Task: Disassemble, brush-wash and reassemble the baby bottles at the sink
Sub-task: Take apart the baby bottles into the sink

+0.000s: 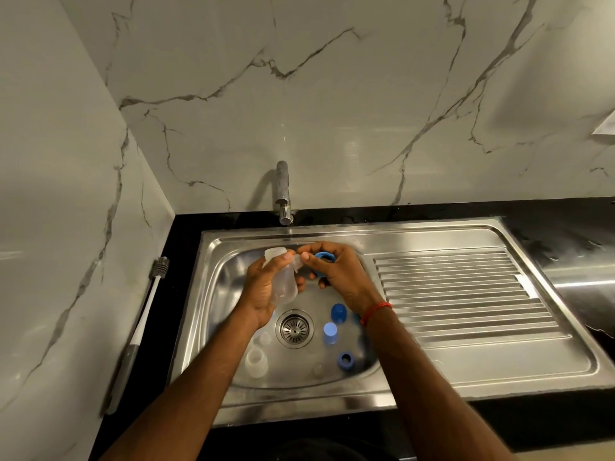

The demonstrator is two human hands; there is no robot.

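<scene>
My left hand (263, 291) curled round a smooth clear plastic bottle (283, 287) at 12 o'clock from the drain (294, 328); my right hand (342, 277) gripped a blue ring (324, 257) and pinched a translucent teat (297, 261). The steel sink (229, 261) held blue caps (338, 312) at 3 o'clock and other bottles (256, 361) at 8.

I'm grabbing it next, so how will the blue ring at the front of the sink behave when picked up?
The blue ring looks like small hollow plastic, so probably light and stiff. Being round, it could roll toward the drain if tipped on edge. On the smooth steel sink it may slide.
</scene>
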